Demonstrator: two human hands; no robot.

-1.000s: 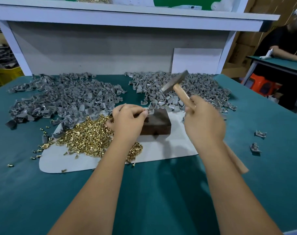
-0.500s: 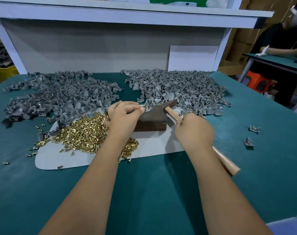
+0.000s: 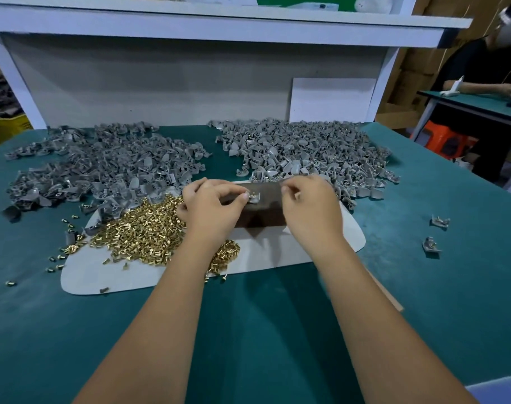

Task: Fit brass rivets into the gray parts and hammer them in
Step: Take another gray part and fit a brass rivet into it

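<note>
left hand (image 3: 210,209) fingertips pinch the small gray part (image 3: 254,197) with its brass rivet, sitting on top of the dark metal block (image 3: 261,208). right hand (image 3: 309,211) fingers curled over the block's right end — can't tell what they hold. hammer handle (image 3: 387,293) pokes out past the right forearm. part looks light, stiff, easy to skate on the block — hold by its edges, clear of the rivet head. loose brass rivets (image 3: 149,231) heaped left on the white mat (image 3: 292,252).

Left hand (image 3: 210,209) pinches a gray part (image 3: 254,197) on the dark block (image 3: 261,209).
</note>
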